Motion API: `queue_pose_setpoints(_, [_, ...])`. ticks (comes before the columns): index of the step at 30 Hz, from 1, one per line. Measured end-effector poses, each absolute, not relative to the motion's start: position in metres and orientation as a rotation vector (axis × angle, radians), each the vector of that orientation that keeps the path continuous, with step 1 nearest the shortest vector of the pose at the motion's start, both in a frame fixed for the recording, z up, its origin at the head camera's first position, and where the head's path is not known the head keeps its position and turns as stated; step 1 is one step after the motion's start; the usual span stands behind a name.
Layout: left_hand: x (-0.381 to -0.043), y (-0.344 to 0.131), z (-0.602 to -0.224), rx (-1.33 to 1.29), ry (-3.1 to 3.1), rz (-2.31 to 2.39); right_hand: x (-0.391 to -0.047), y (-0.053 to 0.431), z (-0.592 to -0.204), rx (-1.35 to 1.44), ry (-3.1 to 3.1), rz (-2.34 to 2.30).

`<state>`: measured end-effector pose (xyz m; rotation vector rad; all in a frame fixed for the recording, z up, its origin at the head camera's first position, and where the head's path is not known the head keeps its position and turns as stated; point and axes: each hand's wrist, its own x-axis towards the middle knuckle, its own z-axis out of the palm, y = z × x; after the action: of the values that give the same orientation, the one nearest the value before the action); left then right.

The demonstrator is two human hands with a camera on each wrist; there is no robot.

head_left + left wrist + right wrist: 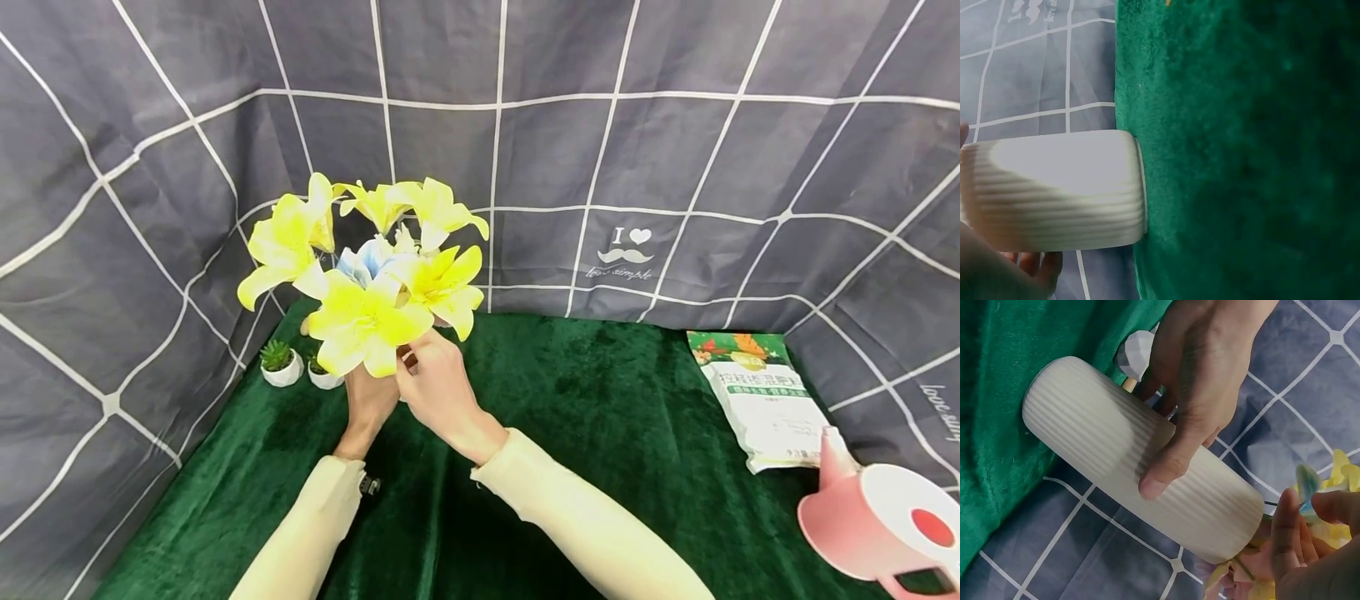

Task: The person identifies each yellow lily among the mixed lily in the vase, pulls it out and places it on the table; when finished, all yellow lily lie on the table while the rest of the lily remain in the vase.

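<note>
A white ribbed vase point(1066, 194) stands on the green cloth, mostly hidden by flowers in the head view. My left hand point(370, 404) grips its side, thumb and fingers round it, as the right wrist view shows with the left hand point(1200, 394) at mid-height. Yellow lilies point(367, 325) spread above the vase mouth, around a pale blue flower point(366, 262). Close to the rim, my right hand point(442, 392) pinches the blue flower point(1307, 481) between thumb and fingers. Pink petals point(1254, 575) show at the rim in the right wrist view.
Two small succulents in white pots, one a nearer-left succulent point(282, 375), stand left of the vase. At the right lie a white and green printed bag point(768, 408) and a pink watering can point(862, 521). Grey checked fabric point(555, 158) rises behind the green cloth point(585, 400).
</note>
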<state>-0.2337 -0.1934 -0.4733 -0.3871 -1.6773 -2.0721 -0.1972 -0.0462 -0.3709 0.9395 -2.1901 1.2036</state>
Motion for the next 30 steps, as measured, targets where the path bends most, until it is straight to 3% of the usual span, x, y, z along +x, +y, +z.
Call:
queue_pose_setpoints(3, [-0.236, -0.194, -0.474, -0.111, -2.014, -1.386, -0.202, -0.052, -0.37, 0.914, -2.157, 1.156])
queue_pose_setpoints(4, [-0.236, -0.194, -0.473, -0.094, -2.03, -1.352, -0.204, -0.053, -0.369, 0.904, -2.149, 1.139])
queue_pose_setpoints(12, [-0.236, -0.192, -0.477, -0.106, -1.928, -1.423, -0.213, -0.062, -0.368, 0.839, -2.133, 1.167])
queue_pose_setpoints(18, [-0.219, -0.182, -0.455, -0.095, -1.936, -1.421, -0.217, -0.068, -0.366, 0.787, -2.096, 1.18])
queue_pose_setpoints(30, [-0.233, -0.195, -0.477, -0.105, -1.995, -1.374, -0.225, -0.067, -0.368, 0.804, -2.037, 1.259])
